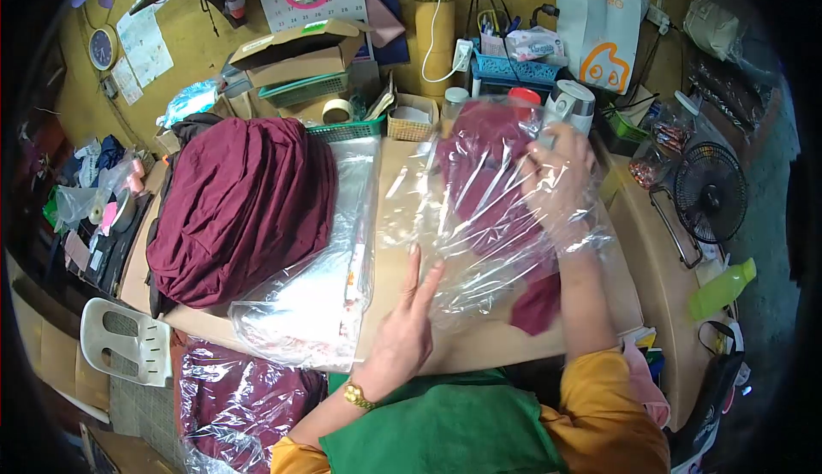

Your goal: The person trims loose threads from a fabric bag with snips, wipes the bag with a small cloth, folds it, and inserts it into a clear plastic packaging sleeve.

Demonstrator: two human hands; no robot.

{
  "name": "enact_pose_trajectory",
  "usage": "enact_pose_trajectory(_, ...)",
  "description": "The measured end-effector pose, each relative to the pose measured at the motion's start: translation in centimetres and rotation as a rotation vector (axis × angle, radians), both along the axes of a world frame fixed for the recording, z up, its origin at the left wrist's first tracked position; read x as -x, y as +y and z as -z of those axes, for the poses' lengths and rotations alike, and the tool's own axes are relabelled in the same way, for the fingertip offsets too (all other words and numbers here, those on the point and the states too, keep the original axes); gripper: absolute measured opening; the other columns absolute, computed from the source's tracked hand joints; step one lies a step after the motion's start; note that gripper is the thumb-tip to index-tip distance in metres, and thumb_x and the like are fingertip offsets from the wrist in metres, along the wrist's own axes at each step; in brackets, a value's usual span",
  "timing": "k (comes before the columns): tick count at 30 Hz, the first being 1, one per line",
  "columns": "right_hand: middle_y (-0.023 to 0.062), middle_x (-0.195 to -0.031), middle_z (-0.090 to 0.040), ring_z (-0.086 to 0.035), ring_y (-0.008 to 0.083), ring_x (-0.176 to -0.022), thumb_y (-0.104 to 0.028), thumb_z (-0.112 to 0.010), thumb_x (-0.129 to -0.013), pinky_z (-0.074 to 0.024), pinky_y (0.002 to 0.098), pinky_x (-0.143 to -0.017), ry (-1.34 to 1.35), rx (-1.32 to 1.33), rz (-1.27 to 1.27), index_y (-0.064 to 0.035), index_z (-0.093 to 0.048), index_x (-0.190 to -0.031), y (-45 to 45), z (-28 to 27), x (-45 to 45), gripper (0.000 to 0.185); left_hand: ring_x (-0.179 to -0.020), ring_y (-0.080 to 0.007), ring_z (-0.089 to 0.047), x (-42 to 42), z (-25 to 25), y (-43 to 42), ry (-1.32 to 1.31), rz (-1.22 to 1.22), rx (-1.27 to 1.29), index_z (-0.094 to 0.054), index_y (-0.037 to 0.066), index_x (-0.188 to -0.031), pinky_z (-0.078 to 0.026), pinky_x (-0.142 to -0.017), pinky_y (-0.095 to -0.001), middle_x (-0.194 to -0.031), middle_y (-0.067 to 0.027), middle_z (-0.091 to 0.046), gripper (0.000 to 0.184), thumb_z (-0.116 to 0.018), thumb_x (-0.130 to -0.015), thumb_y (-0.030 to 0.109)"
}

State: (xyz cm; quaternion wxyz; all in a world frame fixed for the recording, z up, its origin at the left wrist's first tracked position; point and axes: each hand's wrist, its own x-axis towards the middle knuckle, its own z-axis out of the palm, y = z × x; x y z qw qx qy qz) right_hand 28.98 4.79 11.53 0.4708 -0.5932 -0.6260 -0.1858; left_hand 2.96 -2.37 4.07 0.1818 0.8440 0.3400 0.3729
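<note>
A folded maroon garment [488, 153] lies partly within a clear plastic bag [411, 208] on the table, and a lower piece of it sticks out at the bag's near end. My right hand [561, 178] reaches into the bag, plastic around its wrist, its bent fingers closed at the garment's right edge. My left hand [402, 333], with a gold watch on the wrist, has its fingers stretched out near the bag's left lower side. Left of it lies a stack of clear plastic bags [312, 303], beside a big pile of maroon garments [244, 208].
Baskets, jars and a white mug [572, 101] line the table's back edge. A black fan [711, 191] and a green bottle [723, 290] stand at the right. Bagged maroon garments [240, 397] are below the table's front left, near a white plastic chair [128, 341].
</note>
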Motion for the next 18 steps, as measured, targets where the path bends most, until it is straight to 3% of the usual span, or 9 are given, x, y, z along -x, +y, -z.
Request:
enact_pose_trajectory(2,0.0171,-0.087,-0.062,-0.06,0.038,-0.08,-0.01,-0.064,-0.079,-0.0503,0.0451,-0.074,-0.38,0.384,-0.086,-0.0029,-0.063,-0.087,-0.5,1.2,-0.3,0.011,-0.066,-0.0353,-0.065,-1.1,-0.7,0.1,0.224,-0.106,-0.058,-0.032,0.011,-0.151,-0.053,-0.056,-0.0397,-0.157,-0.0246,-0.023,0.08,-0.051,-0.076,-0.012)
enact_pose_trajectory(3,0.0169,-0.092,-0.065,-0.063,0.0358,-0.084,-0.013,-0.062,-0.083,-0.051,0.0437,-0.076,-0.132,0.405,-0.445,-0.0012,-0.066,-0.092,-1.8,1.9,1.3,0.016,-0.07,-0.0377,-0.066,-1.1,-1.2,0.2,0.291,-0.112,0.056,-0.032,0.013,-0.152,-0.054,-0.057,-0.0406,-0.157,-0.0246,-0.022,0.081,-0.053,-0.077,-0.008)
enact_pose_trajectory(4,0.0149,-0.098,-0.067,-0.064,0.0344,-0.088,-0.015,-0.061,-0.088,-0.0514,0.0416,-0.078,-0.122,0.915,-0.638,-0.0023,-0.067,-0.102,-1.7,2.8,1.6,0.02,-0.07,-0.0377,-0.066,-1.0,-0.9,0.2,0.289,-0.107,0.057,-0.032,0.013,-0.152,-0.054,-0.057,-0.0406,-0.157,-0.0246,-0.022,0.081,-0.053,-0.077,-0.008)
enact_pose_trajectory(6,0.0106,-0.116,-0.066,-0.064,0.0276,-0.102,-0.024,-0.059,-0.094,-0.0496,0.04,-0.088,0.27,1.327,-0.936,-0.0078,-0.066,-0.118,-1.2,5.7,1.9,0.029,-0.078,-0.0362,-0.068,-0.7,-0.1,0.0,0.167,-0.024,0.035,-0.028,0.019,-0.153,-0.056,-0.057,-0.0409,-0.16,-0.0197,-0.02,0.087,-0.054,-0.075,-0.008)
enact_pose_trajectory(8,0.0171,-0.123,-0.061,-0.054,0.0287,-0.122,-0.033,-0.057,-0.095,-0.0404,0.0503,-0.102,-0.107,0.721,-0.811,-0.0101,-0.061,-0.122,-0.3,12.2,1.8,0.036,-0.089,-0.0399,-0.067,-0.8,-0.2,-0.4,0.198,0.039,0.142,-0.033,0.019,-0.152,-0.057,-0.066,-0.044,-0.158,-0.0187,-0.026,0.084,-0.055,-0.075,-0.008)
enact_pose_trajectory(11,0.0201,-0.156,-0.025,-0.009,0.0474,-0.147,-0.053,-0.054,-0.091,-0.0036,0.0785,-0.107,-0.441,0.983,-0.317,-0.024,-0.035,-0.151,0.4,19.2,3.7,0.07,-0.087,-0.0342,-0.064,-1.5,1.5,-0.5,0.031,0.65,0.327,-0.039,0.014,-0.149,-0.054,-0.07,-0.0397,-0.148,-0.0169,-0.042,0.077,-0.054,-0.076,-0.007)
enact_pose_trajectory(14,0.0228,-0.154,-0.027,-0.012,0.0452,-0.147,-0.048,-0.058,-0.09,-0.0045,0.0751,-0.109,-0.465,0.831,-0.209,-0.0221,-0.035,-0.15,4.7,19.5,1.7,0.069,-0.075,-0.0234,-0.06,-2.2,1.9,-1.4,-0.023,1.006,0.392,-0.041,0.011,-0.148,-0.05,-0.065,-0.034,-0.123,-0.013,-0.063,0.075,-0.055,-0.077,-0.008)
enact_pose_trajectory(16,0.0239,-0.154,-0.027,-0.013,0.045,-0.146,-0.046,-0.059,-0.089,-0.005,0.0744,-0.11,-0.324,0.759,-0.094,-0.0212,-0.037,-0.149,6.3,20.5,0.9,0.068,-0.079,-0.0264,-0.067,-1.1,0.6,-1.0,-0.012,1.073,0.723,-0.035,0.012,-0.151,-0.054,-0.083,-0.0394,-0.143,-0.019,-0.05,0.083,-0.055,-0.074,-0.009)
enact_pose_trajectory(18,0.0251,-0.153,-0.026,-0.014,0.0448,-0.146,-0.043,-0.06,-0.089,-0.0055,0.0737,-0.11,-0.188,0.671,0.02,-0.0203,-0.038,-0.148,6.9,20.5,0.5,0.067,-0.075,-0.0213,-0.066,1.0,2.3,0.8,-0.237,1.103,0.673,-0.034,0.015,-0.153,-0.055,-0.082,-0.0378,-0.149,-0.0196,-0.043,0.086,-0.062,-0.074,-0.006)
